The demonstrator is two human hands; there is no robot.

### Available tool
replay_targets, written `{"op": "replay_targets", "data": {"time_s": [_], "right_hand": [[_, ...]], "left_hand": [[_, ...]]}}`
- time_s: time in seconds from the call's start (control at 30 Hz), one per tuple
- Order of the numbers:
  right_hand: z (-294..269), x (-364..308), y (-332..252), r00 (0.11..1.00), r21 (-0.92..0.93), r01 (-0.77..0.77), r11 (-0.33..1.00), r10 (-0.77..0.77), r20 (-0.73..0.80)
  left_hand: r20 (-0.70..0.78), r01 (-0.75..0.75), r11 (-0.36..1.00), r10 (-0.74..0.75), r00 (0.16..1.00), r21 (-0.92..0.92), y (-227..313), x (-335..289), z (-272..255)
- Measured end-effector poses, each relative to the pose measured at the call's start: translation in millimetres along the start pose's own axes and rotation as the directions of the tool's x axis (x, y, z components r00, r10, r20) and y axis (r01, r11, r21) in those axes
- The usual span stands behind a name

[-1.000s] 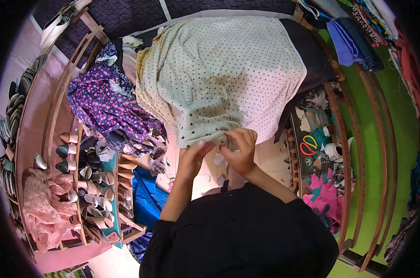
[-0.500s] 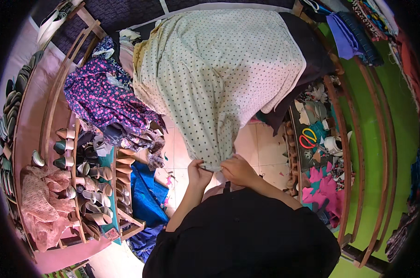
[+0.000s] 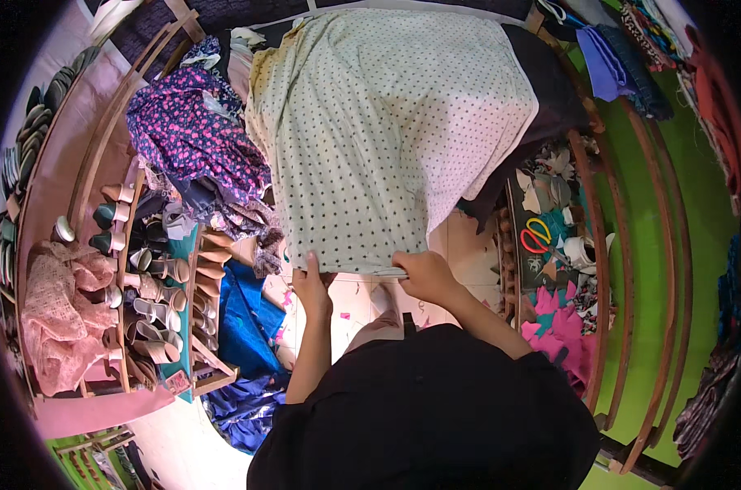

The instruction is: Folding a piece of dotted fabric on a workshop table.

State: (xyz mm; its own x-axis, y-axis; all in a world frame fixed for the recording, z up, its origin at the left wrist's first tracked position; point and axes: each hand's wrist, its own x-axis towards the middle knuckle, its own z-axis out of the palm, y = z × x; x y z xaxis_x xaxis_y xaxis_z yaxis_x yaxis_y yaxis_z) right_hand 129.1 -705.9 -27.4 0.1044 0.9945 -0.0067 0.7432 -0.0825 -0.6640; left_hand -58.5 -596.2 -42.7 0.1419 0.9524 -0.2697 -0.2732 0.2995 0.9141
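A large cream cloth with small dark dots (image 3: 354,155) drapes over the surface in front of me, and its near edge hangs toward my body. My left hand (image 3: 312,290) pinches the left part of that edge. At the right part of the same edge, my right hand (image 3: 426,276) is closed on the cloth. Between the two hands the edge is stretched nearly straight. Beneath the dotted cloth lies black cloth (image 3: 542,73), which shows at the right side.
Left of the dotted cloth lies a heap of navy and pink floral fabric (image 3: 191,135). Shoes and shoe forms (image 3: 154,310) fill a rack at left, by a pink lace cloth (image 3: 68,314). Scissors with red and yellow handles (image 3: 535,235) lie among scraps at right. Blue cloth (image 3: 244,327) is low left.
My hands have moved apart, the left one leftward. The cloth's edge between them, bunched before, is now spread out and taut. My foot has come into sight below it.
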Motion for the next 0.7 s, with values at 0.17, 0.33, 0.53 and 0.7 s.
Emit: {"op": "replay_targets", "data": {"time_s": [0.17, 0.33, 0.53, 0.7], "right_hand": [[11.4, -49.9, -2.3, 0.935, -0.029, 0.084, 0.996, -0.089, -0.344], [36.5, -89.7, -5.8, 0.781, -0.035, 0.204, 0.978, -0.184, -0.597], [38.3, -108.8, -18.5, 0.694, -0.057, 0.262, 0.963, -0.23, -0.683], [28.7, -92.3, -59.9, 0.756, 0.068, 0.226, 0.972, -0.131, -0.641]], "left_hand": [[-0.032, -0.072, 0.97, 0.066, 0.997, -0.234, 10.1, -31.7, -12.9], [0.084, 0.189, 0.864, -0.169, 0.982, -0.466, 40.2, -63.7, 6.9], [0.332, 0.432, 0.745, -0.293, 0.897, -0.508, 39.6, -69.6, -11.7], [0.457, 0.25, 0.945, -0.13, 0.88, -0.213, 41.8, -90.7, 11.0]]}}
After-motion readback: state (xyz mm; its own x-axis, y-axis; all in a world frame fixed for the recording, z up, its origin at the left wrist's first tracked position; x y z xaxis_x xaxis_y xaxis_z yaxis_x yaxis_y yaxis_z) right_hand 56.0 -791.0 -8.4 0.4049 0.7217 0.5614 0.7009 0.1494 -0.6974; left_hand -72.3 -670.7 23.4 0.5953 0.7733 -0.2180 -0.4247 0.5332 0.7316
